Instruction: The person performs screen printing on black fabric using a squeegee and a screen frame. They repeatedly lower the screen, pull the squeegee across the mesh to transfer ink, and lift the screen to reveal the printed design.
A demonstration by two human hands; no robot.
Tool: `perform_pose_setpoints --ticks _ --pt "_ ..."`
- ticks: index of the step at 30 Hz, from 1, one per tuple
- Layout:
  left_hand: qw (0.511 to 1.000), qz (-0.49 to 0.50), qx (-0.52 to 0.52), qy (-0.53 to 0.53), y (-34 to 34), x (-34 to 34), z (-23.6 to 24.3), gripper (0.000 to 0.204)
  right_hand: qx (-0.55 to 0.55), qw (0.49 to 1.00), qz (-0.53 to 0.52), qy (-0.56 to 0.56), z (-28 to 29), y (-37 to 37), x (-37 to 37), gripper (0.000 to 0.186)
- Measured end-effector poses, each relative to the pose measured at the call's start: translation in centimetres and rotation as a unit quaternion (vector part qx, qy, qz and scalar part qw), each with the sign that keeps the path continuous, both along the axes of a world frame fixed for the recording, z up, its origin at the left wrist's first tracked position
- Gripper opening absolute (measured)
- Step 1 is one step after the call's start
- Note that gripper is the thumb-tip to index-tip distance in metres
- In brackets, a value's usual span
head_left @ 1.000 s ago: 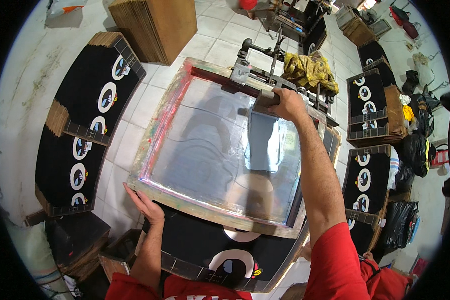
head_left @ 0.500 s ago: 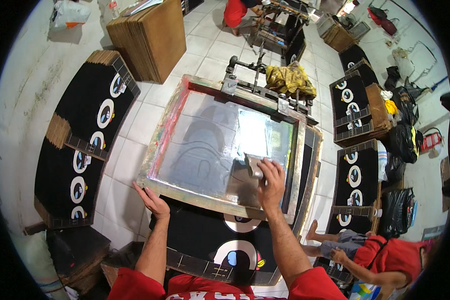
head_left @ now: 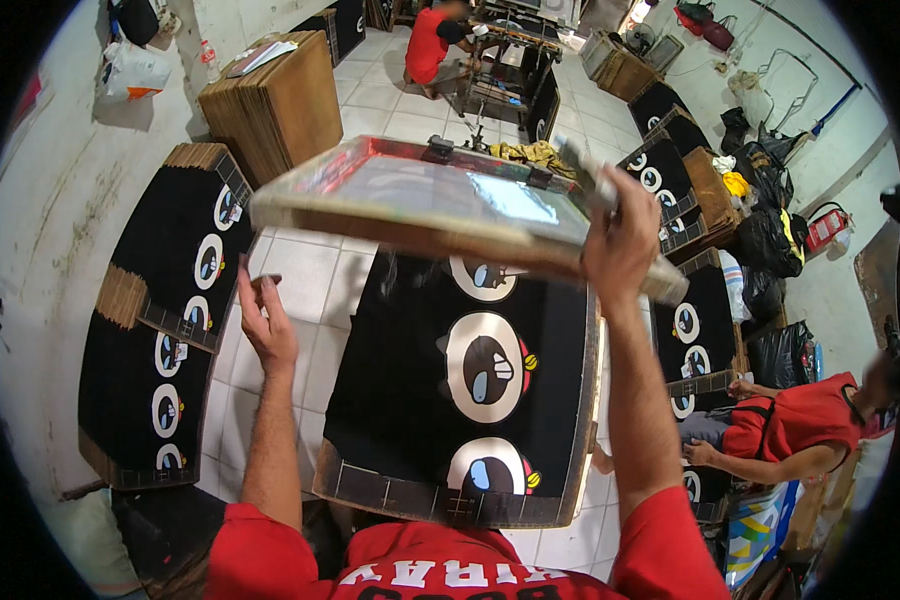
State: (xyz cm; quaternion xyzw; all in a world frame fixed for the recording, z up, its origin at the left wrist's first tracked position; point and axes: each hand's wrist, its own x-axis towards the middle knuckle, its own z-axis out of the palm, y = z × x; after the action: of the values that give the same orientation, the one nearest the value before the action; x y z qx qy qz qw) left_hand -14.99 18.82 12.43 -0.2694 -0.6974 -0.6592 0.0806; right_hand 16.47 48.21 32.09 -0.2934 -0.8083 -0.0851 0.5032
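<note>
A wooden-framed printing screen (head_left: pixel 410 228) is tilted up above the board in front of me, its near edge raised. My right hand (head_left: pixel 625 235) is at the screen's near right corner, closed around a squeegee (head_left: pixel 584 172) with a greyish blade; whether it also grips the frame I cannot tell. My left hand (head_left: pixel 267 322) is open with fingers apart, below the frame's left corner and not touching it. Under the screen, black fabric (head_left: pixel 395 350) lies on a board (head_left: pixel 400 488), printed with a column of round white, blue and red cartoon motifs.
Boards with similar printed black fabric (head_left: pixel 155 360) stand along the left and right. A stack of brown boards (head_left: pixel 270 105) is at the far left. A person in red (head_left: pixel 795 430) is at the right; another (head_left: pixel 428 48) crouches at the back by a metal stand (head_left: pixel 500 75). Yellow cloth (head_left: pixel 535 153) lies behind the screen.
The screen's near edge has risen off the board, uncovering the printed fabric. My right hand has moved up and right with the squeegee. My left hand has come away from the frame's corner.
</note>
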Motion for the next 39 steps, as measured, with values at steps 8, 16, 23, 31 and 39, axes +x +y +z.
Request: perform_pose_setpoints --ticks 8,16,23,31,39 --pt "0.732 -0.172 -0.623 -0.218 -23.7 10.3 -28.6 0.042 -0.063 0.992 -0.105 0.002 9.1 8.1 -4.2 0.039" --pt "0.721 -0.308 -0.513 -0.350 -27.8 23.7 -32.5 0.037 -0.078 0.987 -0.137 -0.027 11.9 12.4 -4.5 0.051" --pt "0.748 -0.283 -0.469 -0.374 -27.9 24.7 -33.4 0.038 -0.089 0.986 -0.137 -0.030 12.9 13.7 -4.3 0.055" --pt "0.781 -0.246 -0.435 -0.375 -30.3 24.1 -34.1 0.044 -0.030 0.991 -0.116 -0.063 13.0 16.7 -3.2 0.058" --pt "0.863 -0.150 -0.370 -0.310 -30.3 26.4 -36.3 0.055 -0.067 0.983 -0.165 -0.050 11.5 19.0 -2.2 0.061"
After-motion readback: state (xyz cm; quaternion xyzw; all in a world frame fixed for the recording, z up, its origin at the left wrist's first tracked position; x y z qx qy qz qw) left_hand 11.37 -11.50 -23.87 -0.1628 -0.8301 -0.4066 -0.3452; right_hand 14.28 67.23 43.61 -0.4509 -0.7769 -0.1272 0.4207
